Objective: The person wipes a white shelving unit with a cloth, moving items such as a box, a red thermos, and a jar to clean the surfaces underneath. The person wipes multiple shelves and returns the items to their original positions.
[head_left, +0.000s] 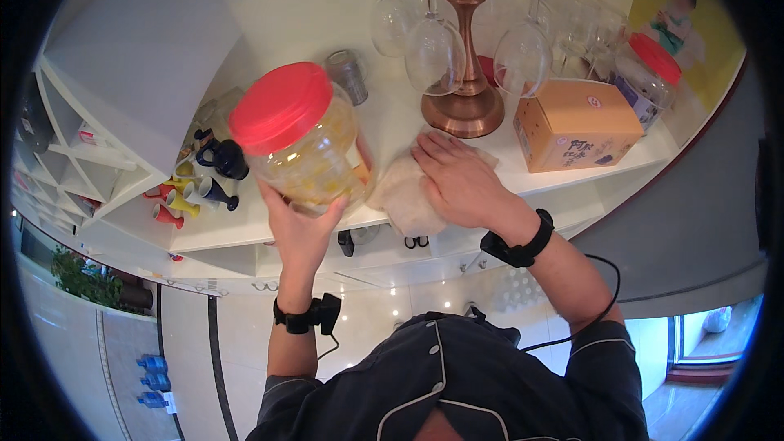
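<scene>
My left hand (303, 220) grips the lower part of a large clear plastic jar (312, 165) with a red screw lid, which leans to the left; pale yellow contents show through its wall. Under my right hand (459, 184) lies a beige cloth (407, 196), pressed flat on the white shelf (392, 104) with its near part hanging over the edge. Just beyond my right fingertips stands the round base of a copper-coloured wine glass rack (463, 111), with stemmed glasses (435, 55) hanging upside down from it.
An orange cardboard box (572, 128) and a red-lidded jar (646, 79) stand at the right. Behind the held jar is a glass tumbler (347, 76). Left of it are a dark blue jug (223, 158) and several small coloured cups (182, 201). Scissors (416, 242) lie on the lower shelf.
</scene>
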